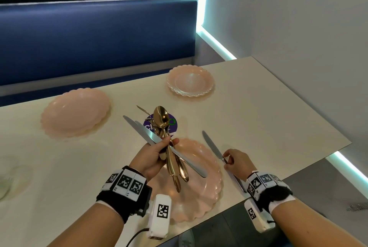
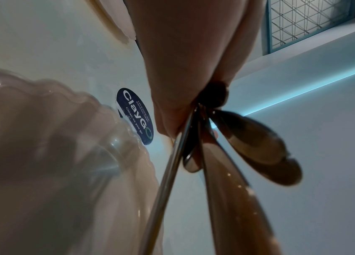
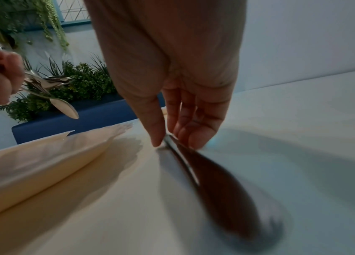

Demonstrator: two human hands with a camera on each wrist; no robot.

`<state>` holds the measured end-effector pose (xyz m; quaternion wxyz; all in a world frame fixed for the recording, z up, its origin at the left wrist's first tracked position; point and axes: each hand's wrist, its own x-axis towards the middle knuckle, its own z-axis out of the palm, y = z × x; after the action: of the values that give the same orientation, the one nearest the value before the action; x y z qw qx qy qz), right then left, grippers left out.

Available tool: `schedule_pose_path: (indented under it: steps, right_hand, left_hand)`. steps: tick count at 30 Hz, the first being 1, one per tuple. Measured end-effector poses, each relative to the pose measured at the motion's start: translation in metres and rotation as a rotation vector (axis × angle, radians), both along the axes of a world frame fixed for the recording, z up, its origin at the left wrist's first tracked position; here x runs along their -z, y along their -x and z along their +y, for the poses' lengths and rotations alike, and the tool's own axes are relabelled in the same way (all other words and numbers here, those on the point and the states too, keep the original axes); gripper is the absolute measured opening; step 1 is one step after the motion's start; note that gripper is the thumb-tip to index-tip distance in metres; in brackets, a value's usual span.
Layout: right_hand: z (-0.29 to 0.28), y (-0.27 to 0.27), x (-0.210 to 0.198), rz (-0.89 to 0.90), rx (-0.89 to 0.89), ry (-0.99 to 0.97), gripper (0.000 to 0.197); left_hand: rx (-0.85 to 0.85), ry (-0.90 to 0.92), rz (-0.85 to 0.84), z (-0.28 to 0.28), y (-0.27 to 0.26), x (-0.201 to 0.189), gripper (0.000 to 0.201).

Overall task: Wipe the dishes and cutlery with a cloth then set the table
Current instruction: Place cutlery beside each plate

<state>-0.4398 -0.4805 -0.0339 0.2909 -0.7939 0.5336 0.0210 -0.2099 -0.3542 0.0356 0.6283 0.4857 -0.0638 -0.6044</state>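
My left hand [image 1: 159, 152] grips a bundle of cutlery [image 1: 169, 147] above the near pink plate [image 1: 207, 189]: gold spoons, a fork and silver knives fanned out. From the left wrist view the handles [image 2: 233, 198] spread below the fist [image 2: 183, 86]. My right hand [image 1: 232, 160] pinches a silver knife [image 1: 212, 146] lying on the table just right of the near plate, blade pointing away. In the right wrist view thumb and fingertips [image 3: 156, 136] close on the knife [image 3: 204, 174], whose handle is blurred. Two more pink plates sit at far left [image 1: 75, 113] and far right [image 1: 191, 81].
The white table [image 1: 268, 117] ends at an edge close to my right wrist. A round purple sticker [image 1: 172, 125] lies on its middle. A blue bench [image 1: 95, 37] runs along the far side, a white wall with a light strip [image 1: 217, 41] to the right. A glass dish [image 1: 4, 185] shows at far left.
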Motion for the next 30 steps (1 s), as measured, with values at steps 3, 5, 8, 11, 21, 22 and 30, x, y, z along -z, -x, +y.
schedule_pose_path:
  steps: [3, 5, 8, 11, 21, 22, 30]
  right_hand:
    - [-0.005, -0.008, -0.019, -0.028, -0.005, 0.025, 0.03]
    - [-0.008, -0.021, -0.038, -0.1, -0.035, 0.074, 0.026]
    - [-0.006, -0.049, -0.07, -0.251, -0.127, 0.106, 0.018]
    - [0.001, -0.077, -0.093, -0.335, -0.256, 0.075, 0.015]
    - [0.01, -0.122, -0.102, -0.338, -0.25, -0.102, 0.02]
    - [0.01, -0.123, -0.101, -0.34, -0.22, -0.169, 0.018]
    - [-0.004, -0.114, -0.11, -0.542, 0.042, -0.357, 0.015]
  left_hand:
    - [0.006, 0.016, 0.007, -0.001, 0.0, 0.001, 0.02]
    - [0.021, 0.02, -0.001, -0.002, 0.001, 0.001, 0.026]
    - [0.051, 0.016, -0.027, -0.004, 0.003, 0.002, 0.025]
    - [0.094, 0.015, -0.057, -0.006, 0.005, 0.002, 0.025]
    - [0.159, 0.017, -0.235, -0.009, 0.015, 0.001, 0.013]
    - [0.163, 0.018, -0.254, -0.009, 0.016, 0.001, 0.013]
    - [0.133, -0.026, -0.275, -0.009, 0.015, 0.002, 0.006]
